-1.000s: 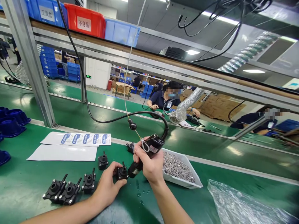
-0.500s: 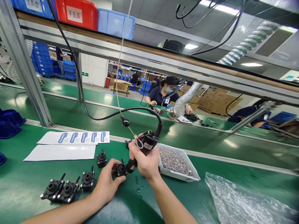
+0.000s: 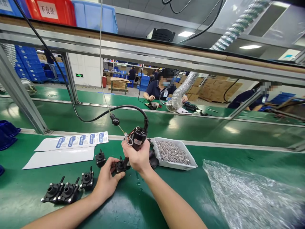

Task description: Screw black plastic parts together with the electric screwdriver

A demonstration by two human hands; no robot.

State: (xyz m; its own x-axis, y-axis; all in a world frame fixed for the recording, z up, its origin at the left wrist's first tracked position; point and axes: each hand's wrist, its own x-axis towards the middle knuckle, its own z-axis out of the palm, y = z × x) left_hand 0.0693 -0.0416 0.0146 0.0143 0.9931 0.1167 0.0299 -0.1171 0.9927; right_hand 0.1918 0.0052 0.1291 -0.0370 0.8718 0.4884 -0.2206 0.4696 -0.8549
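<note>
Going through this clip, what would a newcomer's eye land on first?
Probably the black corded tool in the person's right grip, mid-picture, right beside the small black part that the left grip holds at the green bench. Next, the white tray of small metal pieces to the right; then the red bin, upper left.

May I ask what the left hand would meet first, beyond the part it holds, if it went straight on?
Beyond the black part, the left hand would probably meet the black corded tool in the right hand; depth is unclear.
</note>
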